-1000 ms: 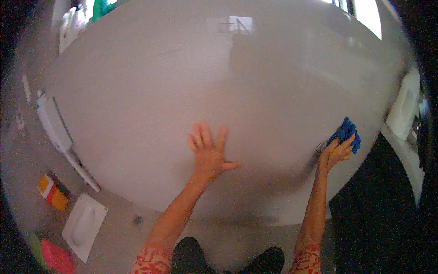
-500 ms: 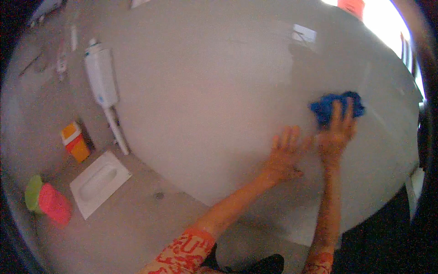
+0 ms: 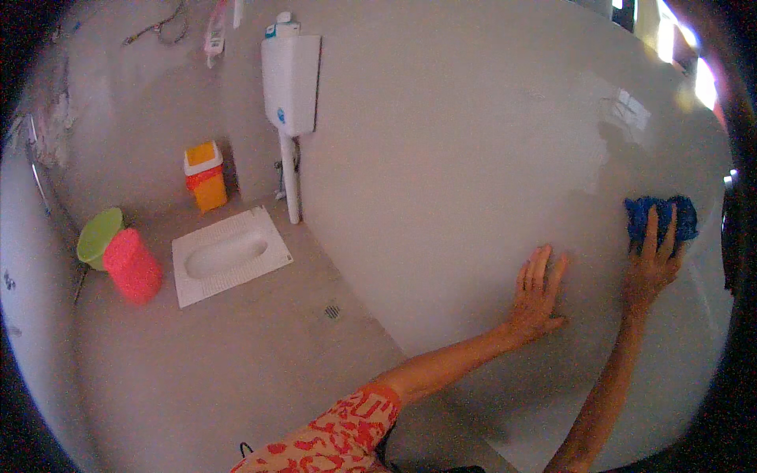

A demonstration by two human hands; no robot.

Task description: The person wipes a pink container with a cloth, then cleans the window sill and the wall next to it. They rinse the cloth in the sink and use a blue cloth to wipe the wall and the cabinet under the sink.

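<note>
A crumpled dark blue cloth point(image 3: 662, 223) lies against the smooth pale wall point(image 3: 441, 158) on the right. My right hand point(image 3: 651, 264) presses it to the wall, its fingers spread over the cloth and the palm below. To the left and a little lower, my left hand point(image 3: 539, 298) rests on or close to the same wall, fingers stretched out and nothing in them.
A white cistern point(image 3: 290, 87) with a pipe hangs at the wall corner. On the floor are a white squat toilet point(image 3: 272, 264), an orange bin point(image 3: 210, 189), a pink bucket point(image 3: 132, 266), a green basin point(image 3: 98, 236) and a drain point(image 3: 332, 312). Bright openings show at upper right.
The view has swung left, so the toilet, bins and cistern sit further right in it. My right hand is still on the cloth; my left hand is still spread at the wall.
</note>
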